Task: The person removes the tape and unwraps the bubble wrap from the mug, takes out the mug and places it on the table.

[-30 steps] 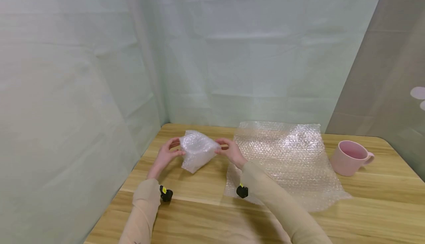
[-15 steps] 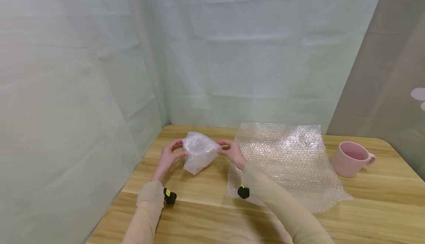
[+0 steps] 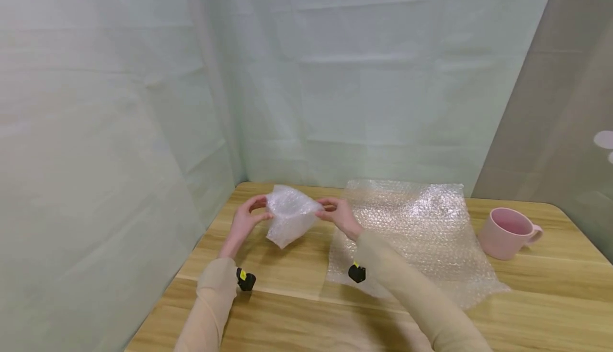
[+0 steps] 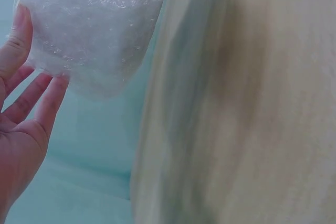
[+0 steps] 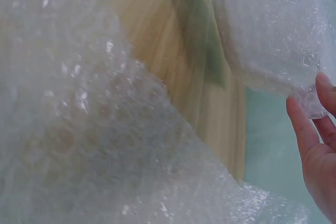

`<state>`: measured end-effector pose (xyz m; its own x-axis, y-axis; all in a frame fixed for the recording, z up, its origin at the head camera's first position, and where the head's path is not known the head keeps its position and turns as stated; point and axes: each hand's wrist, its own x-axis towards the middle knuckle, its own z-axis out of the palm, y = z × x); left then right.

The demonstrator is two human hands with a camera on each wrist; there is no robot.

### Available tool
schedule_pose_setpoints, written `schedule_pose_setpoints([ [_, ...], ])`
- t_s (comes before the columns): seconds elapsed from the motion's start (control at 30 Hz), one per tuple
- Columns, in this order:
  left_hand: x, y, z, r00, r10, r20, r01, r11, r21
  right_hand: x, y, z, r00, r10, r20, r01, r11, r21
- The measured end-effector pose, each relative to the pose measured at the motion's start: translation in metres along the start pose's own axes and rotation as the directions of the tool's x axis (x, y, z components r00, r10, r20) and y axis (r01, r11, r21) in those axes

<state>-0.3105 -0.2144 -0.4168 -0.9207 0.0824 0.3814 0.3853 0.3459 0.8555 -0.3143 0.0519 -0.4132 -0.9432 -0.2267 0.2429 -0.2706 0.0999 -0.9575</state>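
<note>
A bundle of bubble wrap [image 3: 292, 215], whitish and folded to a point at the right, is held off the table between both hands; what it may contain is hidden. My left hand [image 3: 245, 221] pinches its left side, and in the left wrist view the thumb [image 4: 20, 32] lies on the near face with fingers behind. At the pointed right corner my right hand [image 3: 341, 218] pinches the wrap between thumb and fingers, as the right wrist view also shows on the bundle [image 5: 278, 30].
A large bubble wrap sheet [image 3: 412, 235] lies flat on the wooden table [image 3: 287, 309], partly under the right forearm. Right of it stands a pink mug [image 3: 507, 235], handle to the right. Pale curtains [image 3: 354, 91] hang behind and at the left.
Both hands have raised the bubble wrap bundle slightly and shifted it a little to the right. The sheet and the mug stay in place; the head view has tilted slightly.
</note>
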Motion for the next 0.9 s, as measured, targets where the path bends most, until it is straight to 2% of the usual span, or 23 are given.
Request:
schedule_pose_setpoints([
  [0.3,-0.008,0.049,0.004,1.000,0.022,0.002,-0.022,1.000,0.005,-0.002,-0.007,-0.013,0.999,-0.004,0.037,0.002,0.999,0.039],
  [0.47,-0.008,0.059,0.009,0.999,0.053,0.004,-0.053,0.998,0.019,-0.007,-0.017,-0.025,0.998,-0.007,0.068,0.004,0.999,0.037],
  [0.6,-0.007,0.070,0.017,0.999,0.054,0.008,-0.054,0.998,0.022,-0.011,-0.019,-0.036,0.997,-0.009,0.078,0.006,0.999,0.036],
  [0.8,0.006,0.050,0.029,0.997,0.074,0.025,-0.075,0.997,0.026,-0.015,-0.015,-0.052,0.996,-0.033,0.082,0.030,0.999,0.038],
  [0.9,0.009,0.051,0.036,0.995,0.092,0.039,-0.095,0.994,0.060,-0.018,-0.016,-0.061,0.995,-0.029,0.094,0.024,0.998,0.052],
])
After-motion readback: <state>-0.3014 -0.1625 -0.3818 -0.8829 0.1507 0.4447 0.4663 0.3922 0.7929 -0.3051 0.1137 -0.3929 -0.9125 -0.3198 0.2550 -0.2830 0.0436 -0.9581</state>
